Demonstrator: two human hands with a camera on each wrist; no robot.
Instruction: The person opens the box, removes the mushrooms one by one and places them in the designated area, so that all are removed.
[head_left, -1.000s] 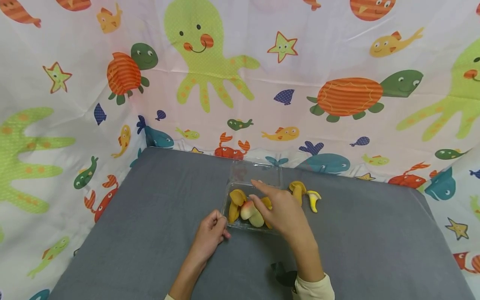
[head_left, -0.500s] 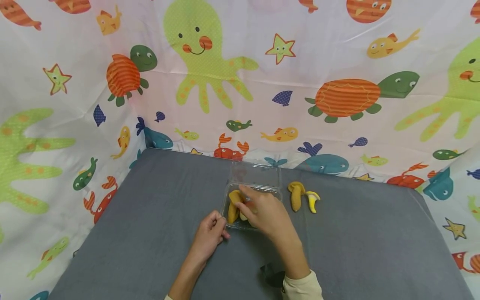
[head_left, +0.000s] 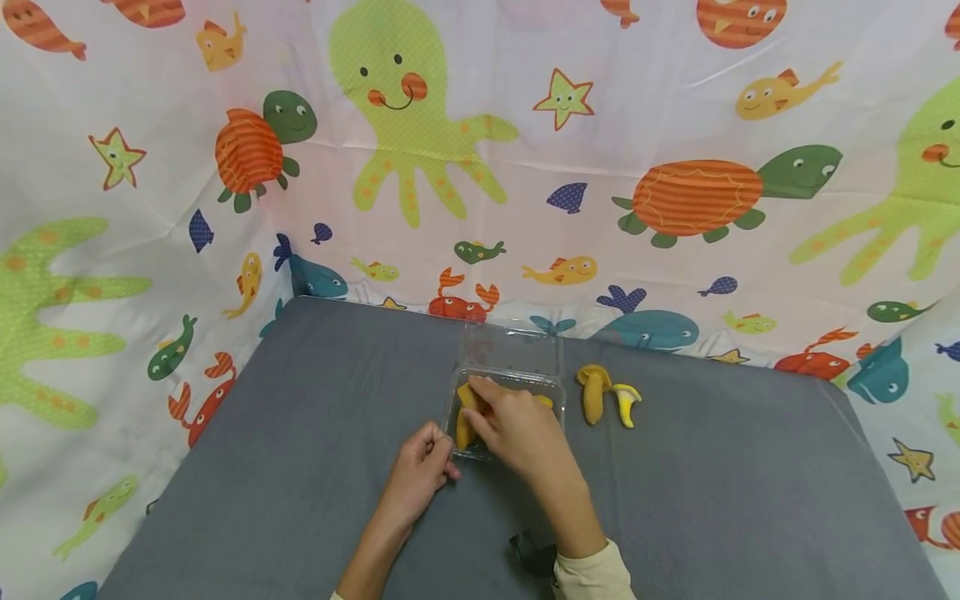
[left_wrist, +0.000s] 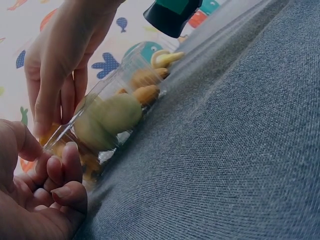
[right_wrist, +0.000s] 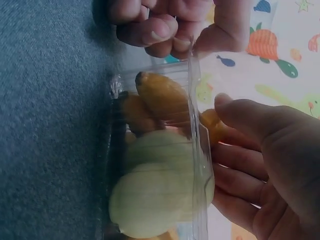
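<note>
A clear plastic box [head_left: 558, 408] stands on the grey cloth, its hinged lid [head_left: 513, 348] folded back. My left hand [head_left: 422, 462] pinches its near left corner, thumb and fingers at the rim. My right hand [head_left: 525, 425] reaches down over the box. Its thumb and fingertips sit on either side of the cap of a yellow-brown mushroom [right_wrist: 212, 125] at the box's left side. Through the box wall, the right wrist view shows pale rounded mushrooms [right_wrist: 150, 195] and brownish stems [right_wrist: 162, 95]. In the head view, my right hand hides most of the contents.
Right of the box lie a yellow-brown mushroom [head_left: 593, 400] and a smaller yellow and white one [head_left: 627, 406]. A curtain [head_left: 465, 175] printed with sea animals rises behind the table [head_left: 750, 483]. A dark device [left_wrist: 172, 15] is on my right wrist.
My right hand has moved left across the box and down to the yellow-brown mushroom, closing its fingers around the cap. My left hand stays at the corner.
</note>
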